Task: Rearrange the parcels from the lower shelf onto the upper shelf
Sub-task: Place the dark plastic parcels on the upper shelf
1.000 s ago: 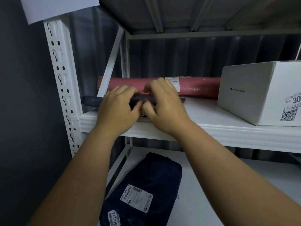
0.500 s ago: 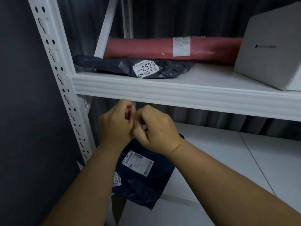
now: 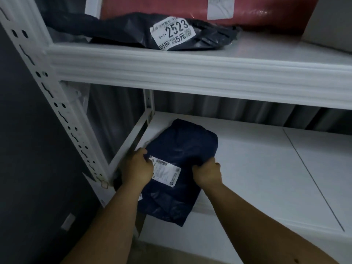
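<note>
Parcels sit on both levels of a white metal shelving rack, seen from above through a head-worn camera. At far left, a white perforated steel upright (image 3: 57, 109) slants down the frame against a dark wall. On the white lower shelf (image 3: 266, 168), close to its left front corner, lies a dark navy plastic mailer bag (image 3: 177, 145) with a white printed shipping label (image 3: 167, 170) facing up; its near end hangs out over the shelf's front edge. The left hand (image 3: 138, 169) is closed around the bag's left edge just beside the label, fingers curled under out of sight. The right hand (image 3: 208, 173) is clamped on the bag's right edge, pinching a fold of plastic between thumb and fingers. Both bare forearms reach in from the bottom of the frame. Above, on the white upper shelf (image 3: 209, 73), rests a flat black plastic mailer bag (image 3: 123, 31) bearing a white sticker (image 3: 174, 34) with the large number 2523. Behind it lies a long red package (image 3: 266, 14) carrying its own white label. At far right, the corner of a pale box (image 3: 331, 25) stands on the same upper shelf.
</note>
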